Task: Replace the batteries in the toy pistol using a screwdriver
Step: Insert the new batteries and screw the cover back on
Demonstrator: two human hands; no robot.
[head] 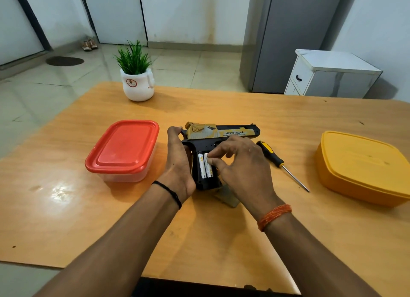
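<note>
The toy pistol (221, 133) lies flat on its side near the middle of the orange wooden table (221, 230), barrel pointing to the person's right and grip toward the person. Its slide is gold and black with a pale eagle motif and printed lettering; the frame and grip are black. The grip's battery compartment is uncovered, and 2 white batteries (205, 166) sit side by side in it, lengthwise along the grip.

The left hand (177, 161) wraps around the rear of the pistol, fingers curled over the back of the grip and slide end, holding it down against the table. The right hand (239, 163) comes in from the right, its thumb and fingertips pinching the upper end of the right-hand battery. Beneath the right wrist, a flat grey-tan piece (227, 197) lies on the table just beside the butt of the grip.

A black-and-yellow screwdriver (281, 164) lies on the table just right of the pistol, untouched, tip pointing toward the person's right. A clear container with a red lid (124, 148) stands to the left of the pistol, a yellow lidded container (363, 168) well to the right, and a potted plant (136, 75) at the far edge.
</note>
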